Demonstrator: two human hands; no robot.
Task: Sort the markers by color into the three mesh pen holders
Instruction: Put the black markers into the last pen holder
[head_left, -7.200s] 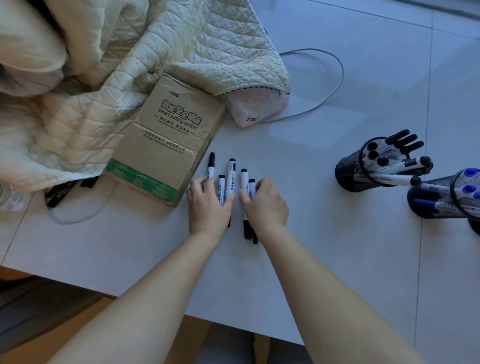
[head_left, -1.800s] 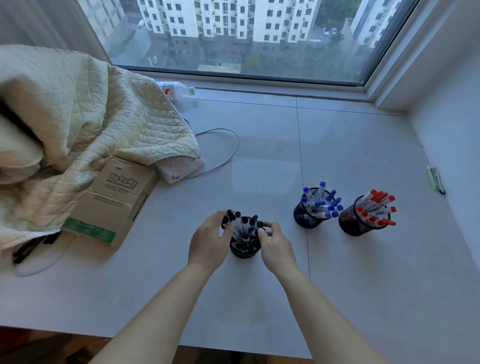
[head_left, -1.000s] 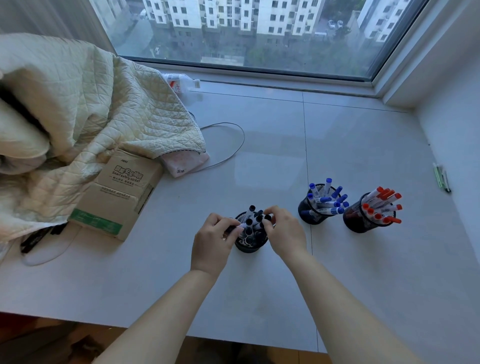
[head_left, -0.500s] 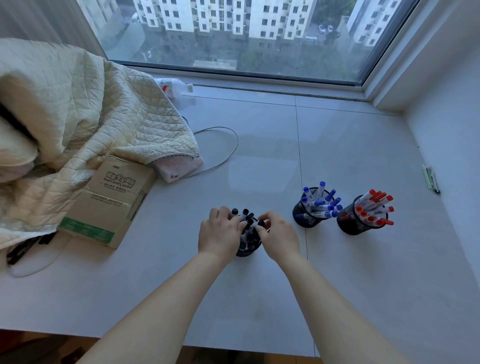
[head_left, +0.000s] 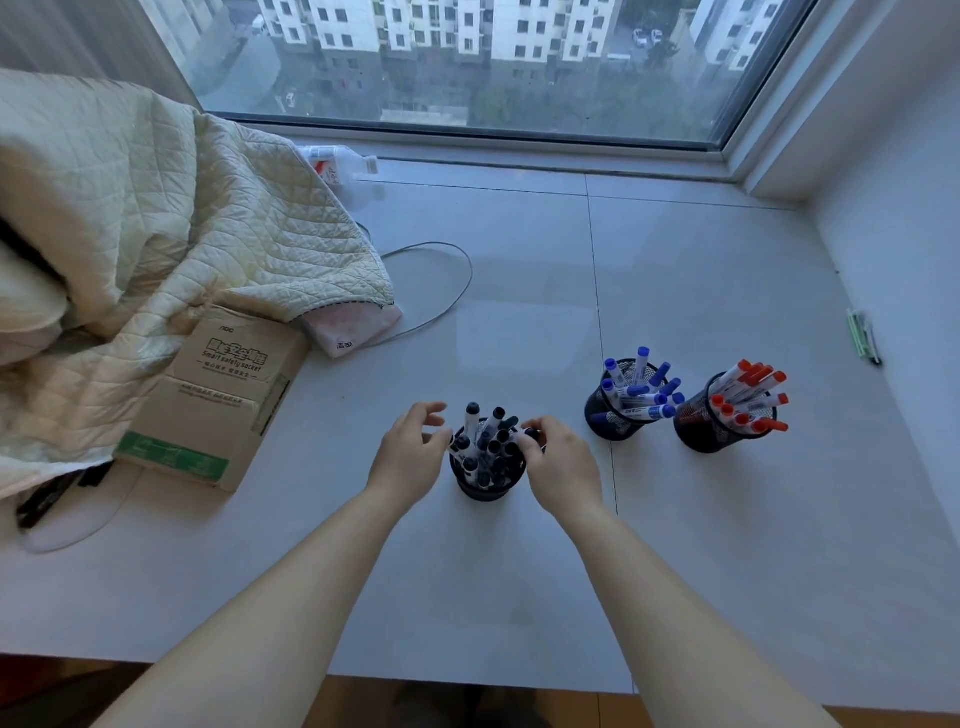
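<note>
Three black mesh holders stand upright on the white sill. The near one (head_left: 485, 487) is full of black-capped markers (head_left: 491, 441). To its right, a second holder (head_left: 609, 422) carries blue-capped markers (head_left: 643, 396), and the third holder (head_left: 698, 435) carries red-capped markers (head_left: 748, 395). My left hand (head_left: 410, 454) hovers at the left rim of the black holder with its fingers spread and nothing in them. My right hand (head_left: 561, 462) is at the right rim, fingertips pinched on the cap of a black marker (head_left: 531, 433) standing in the holder.
A cardboard socket box (head_left: 218, 395) lies to the left, partly under a cream quilt (head_left: 156, 223). A pink packet (head_left: 353, 327), a grey cable loop (head_left: 447, 291) and a plastic bottle (head_left: 337, 158) sit behind. Green pens (head_left: 862, 338) lie by the right wall. The sill's front edge is near.
My left hand has come off the black markers and spread its fingers. The right hand stays on a cap. Seconds earlier, black markers lay loose on the sill and the holders lay tipped.
</note>
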